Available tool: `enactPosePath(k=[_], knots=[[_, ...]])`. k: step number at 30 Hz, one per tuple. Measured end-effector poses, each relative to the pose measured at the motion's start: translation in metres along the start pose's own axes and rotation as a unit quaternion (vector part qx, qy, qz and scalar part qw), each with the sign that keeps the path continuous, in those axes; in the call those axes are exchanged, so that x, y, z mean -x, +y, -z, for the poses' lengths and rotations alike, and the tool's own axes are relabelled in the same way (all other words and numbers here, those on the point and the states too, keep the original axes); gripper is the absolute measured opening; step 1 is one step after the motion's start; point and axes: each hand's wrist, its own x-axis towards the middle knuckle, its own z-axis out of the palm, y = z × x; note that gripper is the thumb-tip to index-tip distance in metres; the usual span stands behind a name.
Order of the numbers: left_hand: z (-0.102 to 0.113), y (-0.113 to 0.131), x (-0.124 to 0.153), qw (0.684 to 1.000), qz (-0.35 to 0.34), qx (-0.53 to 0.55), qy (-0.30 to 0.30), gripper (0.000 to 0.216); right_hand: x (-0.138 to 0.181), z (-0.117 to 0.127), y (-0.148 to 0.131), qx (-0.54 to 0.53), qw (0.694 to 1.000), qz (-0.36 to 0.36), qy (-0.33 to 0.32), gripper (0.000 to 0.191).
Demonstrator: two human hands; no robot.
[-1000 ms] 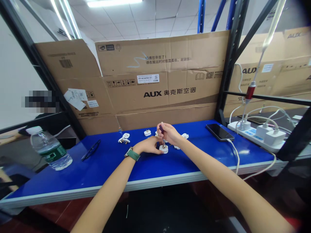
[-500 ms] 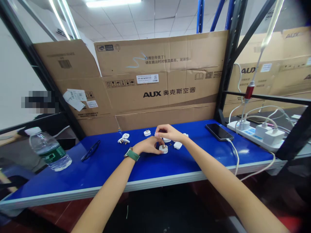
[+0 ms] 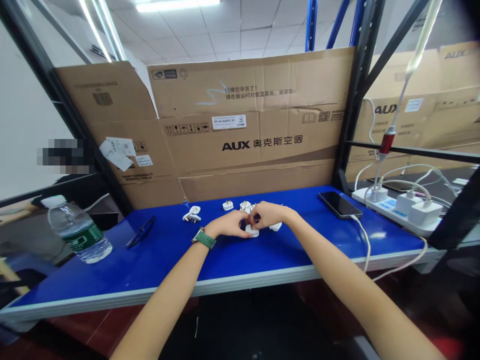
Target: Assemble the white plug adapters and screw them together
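Note:
My left hand (image 3: 233, 224), with a green-banded watch (image 3: 204, 238) on its wrist, grips a white plug (image 3: 254, 232) low over the blue tabletop, between thumb and fingers. Bent over the same plug from the right is my right hand (image 3: 270, 215), its fingertips pinched at the plug's upper side. Whatever those fingertips hold is hidden. Around the hands lie other white plugs: one with pins up (image 3: 227, 205) behind the left hand, a second plug (image 3: 245, 205) just beyond the fingers, and another plug (image 3: 276, 227) partly under the right hand. Further left is a white folding plug (image 3: 192, 214).
A water bottle (image 3: 77, 230) and black-framed glasses (image 3: 141, 232) are on the left. To the right, a phone (image 3: 339, 204) lies with its cable attached, near a power strip (image 3: 393, 206) with chargers. Cardboard (image 3: 240, 170) walls off the back; a person sits beyond the left post.
My right hand has come down and toward me from behind the plug, and its fingers now close over the plug's top. The left hand stays in place with the plug.

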Motion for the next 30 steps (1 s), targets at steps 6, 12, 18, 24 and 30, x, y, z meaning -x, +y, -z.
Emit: enactPosePath(k=[6, 12, 18, 24, 30], knots=[[0.000, 0.000, 0.000, 1.000, -0.007, 0.012, -0.004, 0.043, -0.001, -0.005, -0.003, 0.032, 0.999, -0.038, 0.022, 0.017], [0.000, 0.002, 0.001, 1.000, -0.011, 0.011, 0.002, 0.041, 0.000, -0.005, -0.012, 0.063, 0.996, -0.062, 0.021, 0.023], [0.000, 0.000, 0.000, 1.000, -0.002, 0.014, 0.007, 0.042, 0.001, -0.004, -0.022, 0.103, 0.990, -0.099, -0.002, 0.028], [0.000, 0.001, 0.000, 1.000, 0.002, 0.017, -0.001, 0.041, 0.006, 0.010, -0.023, 0.077, 0.991, -0.110, 0.027, 0.025], [0.001, 0.003, 0.001, 1.000, -0.009, 0.002, -0.010, 0.039, 0.014, 0.023, -0.008, 0.078, 0.986, -0.136, 0.061, 0.018]])
